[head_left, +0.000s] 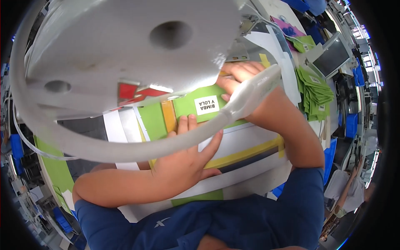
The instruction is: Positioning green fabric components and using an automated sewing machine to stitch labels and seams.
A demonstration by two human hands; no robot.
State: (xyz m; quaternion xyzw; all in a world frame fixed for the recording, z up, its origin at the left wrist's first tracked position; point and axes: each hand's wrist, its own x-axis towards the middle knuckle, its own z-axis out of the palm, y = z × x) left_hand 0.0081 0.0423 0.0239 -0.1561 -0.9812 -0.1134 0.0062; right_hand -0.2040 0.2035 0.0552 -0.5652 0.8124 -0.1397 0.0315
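My left hand (179, 164) lies with spread fingers over a green fabric piece (183, 105), its fingertips touching the near edge. The piece bears a white label (206, 105) with dark print. Beside the fingertips runs an orange-yellow strip (168, 116). My right hand (241, 74) reaches in from the right, fingers stretched out at the fabric's far right end. A pale lamp head covers much of its back, and the machine's edge hides some fingertips. Above the fabric looms the large whitish head of a sewing machine (104, 50), which hides the stitching spot.
The lamp's thick pale flexible arm (125, 152) curves across in front of my hands. White sheets with yellow tape (250, 152) lie on the near work surface. On the right are a stack of labelled green pieces (314, 93) and a small screen (331, 56).
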